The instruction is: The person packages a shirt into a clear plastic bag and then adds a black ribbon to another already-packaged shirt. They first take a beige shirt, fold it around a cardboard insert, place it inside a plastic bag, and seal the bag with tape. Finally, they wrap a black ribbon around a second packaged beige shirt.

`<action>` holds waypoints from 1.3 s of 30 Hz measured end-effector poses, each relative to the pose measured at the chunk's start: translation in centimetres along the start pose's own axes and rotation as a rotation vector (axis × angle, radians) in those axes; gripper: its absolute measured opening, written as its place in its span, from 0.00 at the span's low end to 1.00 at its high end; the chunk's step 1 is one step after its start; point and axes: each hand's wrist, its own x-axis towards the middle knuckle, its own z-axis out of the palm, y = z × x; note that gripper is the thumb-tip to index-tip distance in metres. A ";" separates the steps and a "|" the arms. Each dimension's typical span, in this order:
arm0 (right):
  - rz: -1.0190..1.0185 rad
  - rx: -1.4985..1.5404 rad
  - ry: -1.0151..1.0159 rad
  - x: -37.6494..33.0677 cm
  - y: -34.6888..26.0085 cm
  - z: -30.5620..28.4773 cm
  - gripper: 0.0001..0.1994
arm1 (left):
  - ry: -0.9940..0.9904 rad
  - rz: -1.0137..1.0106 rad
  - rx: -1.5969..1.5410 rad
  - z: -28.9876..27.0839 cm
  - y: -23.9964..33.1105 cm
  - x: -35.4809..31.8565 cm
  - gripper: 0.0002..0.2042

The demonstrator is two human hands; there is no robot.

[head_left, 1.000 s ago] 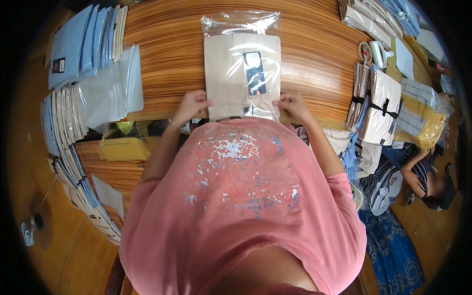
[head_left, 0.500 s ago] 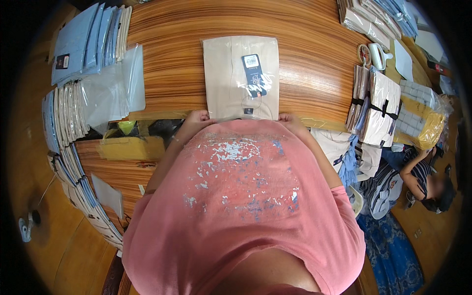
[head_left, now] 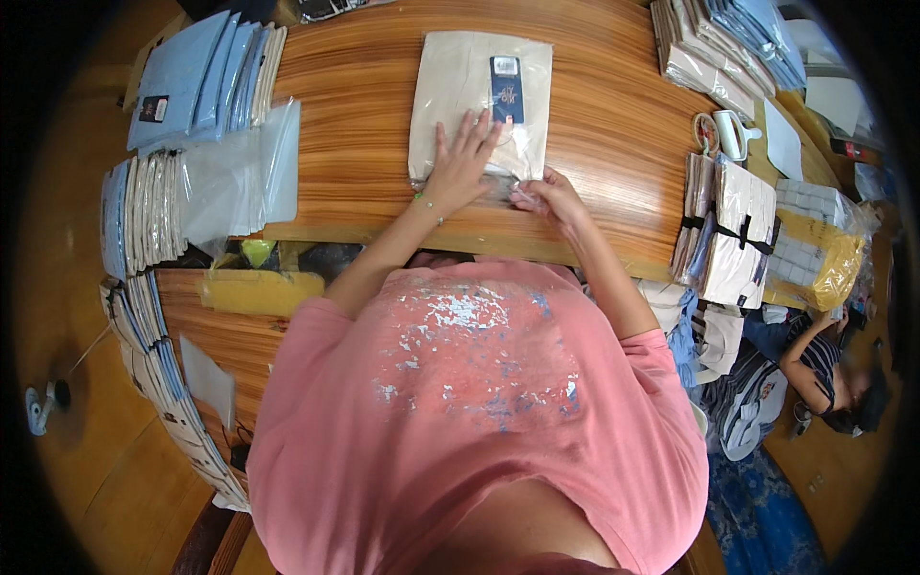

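Note:
A folded beige garment in a clear plastic bag [head_left: 450,77] lies flat on the wooden table, its dark blue hang tag [head_left: 507,91] showing through on the right half. My left hand [head_left: 463,163] rests palm down on the bag's near part, fingers spread. At the bag's near right corner my right hand [head_left: 554,196] is closed, its fingers pinching the loose clear plastic at the bag's near end.
Bagged light blue garments [head_left: 182,91] stand stacked at the far left beside clear empty bags [head_left: 280,163]. A tape dispenser [head_left: 733,125] and black-tied garments [head_left: 738,230] lie to the right. Another person [head_left: 824,359] sits at the far right.
The bagged garment has slid away from me up the table. My left hand has moved from its near edge onto its surface, and my right hand has moved to its near right corner.

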 end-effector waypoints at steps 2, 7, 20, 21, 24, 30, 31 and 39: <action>-0.141 0.029 -0.099 -0.9 -1.6 1.5 0.14 | 0.105 -0.023 -0.025 1.0 -1.3 1.2 0.37; -0.432 -0.012 0.115 -4.4 -6.9 4.4 0.24 | 0.462 -0.567 -1.020 -1.6 -0.1 3.8 0.22; -0.941 -1.400 0.341 2.1 -3.5 -0.6 0.19 | -0.573 -0.704 -1.753 0.1 3.3 -5.4 0.13; -0.943 -1.467 0.237 1.8 -3.1 1.1 0.17 | -0.468 -0.556 -1.360 -0.1 2.8 -4.8 0.11; -1.018 -1.700 0.244 3.9 -0.7 1.7 0.12 | 0.084 -0.007 -0.405 0.5 0.9 -2.3 0.07; -1.121 -1.471 0.304 2.5 -4.2 3.1 0.10 | 0.001 0.140 -0.368 1.9 1.3 -1.1 0.15; -1.179 -1.436 0.330 2.4 -4.4 3.1 0.10 | 0.055 0.152 -0.332 2.6 2.1 -0.8 0.18; -1.196 -1.391 0.327 1.2 -3.6 3.6 0.08 | 0.281 -0.059 -0.110 6.1 0.8 7.6 0.31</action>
